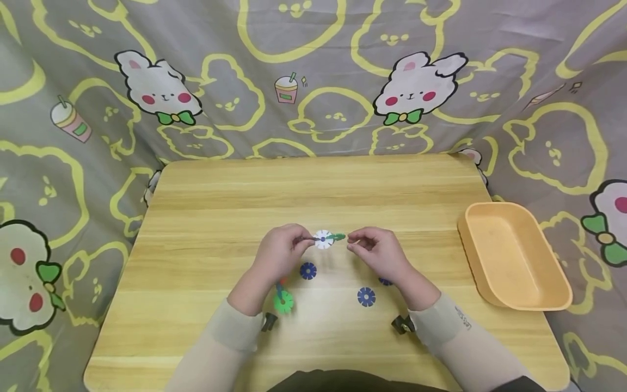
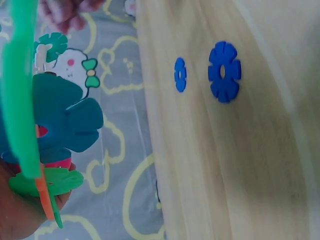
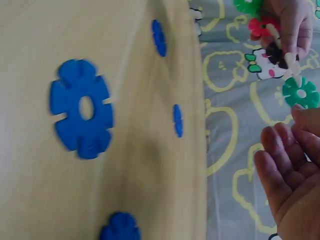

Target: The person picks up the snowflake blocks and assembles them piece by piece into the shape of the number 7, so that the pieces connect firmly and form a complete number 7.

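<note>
Chain (image 1: 329, 244): here it is, a string of slotted plastic discs held up over the table (image 1: 313, 188), well left of the tub (image 1: 519, 261), its white disc (image 1: 317, 244) and darker green disc (image 1: 338, 237) reaching tubward.
Left hand (image 1: 281, 247): on the chain's side away from the tub, thumb and fingers pinching a dark piece by the white disc.
Right hand (image 1: 379, 250): between chain and tub, fingers loosely bent, holding nothing, right beside that green disc; contact, I can't tell.
Tail end: farther from the tub, a bright green disc (image 1: 285, 302) with blue and red pieces; looks like the same chain, though the left hand hides the link.
Joined: several colours linked, so I'd call the building well under way.
Blue discs (image 3: 62, 102): four loose on the table, left of the tub, one partly hidden by the right wrist; by the look of it, these remain to be added.
Backdrop: patterned cloth (image 1: 220, 32) beyond the tub.
</note>
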`<state>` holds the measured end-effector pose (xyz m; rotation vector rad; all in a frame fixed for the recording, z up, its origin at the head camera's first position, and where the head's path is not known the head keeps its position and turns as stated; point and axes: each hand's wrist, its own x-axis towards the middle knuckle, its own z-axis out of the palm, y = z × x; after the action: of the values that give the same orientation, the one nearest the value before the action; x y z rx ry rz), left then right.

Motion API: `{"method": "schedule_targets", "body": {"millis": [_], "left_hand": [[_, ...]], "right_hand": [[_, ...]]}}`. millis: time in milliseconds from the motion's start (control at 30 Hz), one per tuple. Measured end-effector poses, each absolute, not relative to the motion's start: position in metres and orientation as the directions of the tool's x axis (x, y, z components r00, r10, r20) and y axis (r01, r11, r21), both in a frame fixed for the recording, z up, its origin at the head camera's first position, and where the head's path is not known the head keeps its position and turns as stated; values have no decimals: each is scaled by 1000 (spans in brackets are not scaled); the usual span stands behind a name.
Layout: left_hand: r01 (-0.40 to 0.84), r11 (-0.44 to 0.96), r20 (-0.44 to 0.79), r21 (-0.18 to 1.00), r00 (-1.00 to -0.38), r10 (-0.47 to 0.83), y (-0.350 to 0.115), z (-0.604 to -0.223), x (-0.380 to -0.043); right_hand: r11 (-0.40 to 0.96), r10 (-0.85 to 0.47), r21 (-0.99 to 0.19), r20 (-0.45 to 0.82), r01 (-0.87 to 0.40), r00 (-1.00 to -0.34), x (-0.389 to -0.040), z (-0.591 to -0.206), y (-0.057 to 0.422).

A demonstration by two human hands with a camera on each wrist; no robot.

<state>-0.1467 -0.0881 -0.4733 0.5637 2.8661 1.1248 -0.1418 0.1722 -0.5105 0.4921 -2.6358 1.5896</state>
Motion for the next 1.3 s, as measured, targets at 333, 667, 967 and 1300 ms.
{"method": "schedule_targets", "body": {"millis": [333, 667, 967, 1300], "left_hand": [[300, 692, 95, 657, -943, 318, -91, -474, -149], [301, 679, 108, 670, -944, 312, -90, -474, -149], [292, 685, 95, 668, -946, 310, -90, -474, -149], [304, 677, 109, 670, -943, 315, -90, -475, -149]], "right_hand": [[632, -425, -728, -40, -264, -904, -147, -530, 161], [740, -579, -499, -134, -450, -804, -152, -541, 146], [756, -608, -427, -175, -497, -774, -147, -546, 143], [770, -601, -383, -167, -510, -781, -140, -538, 143]]}}
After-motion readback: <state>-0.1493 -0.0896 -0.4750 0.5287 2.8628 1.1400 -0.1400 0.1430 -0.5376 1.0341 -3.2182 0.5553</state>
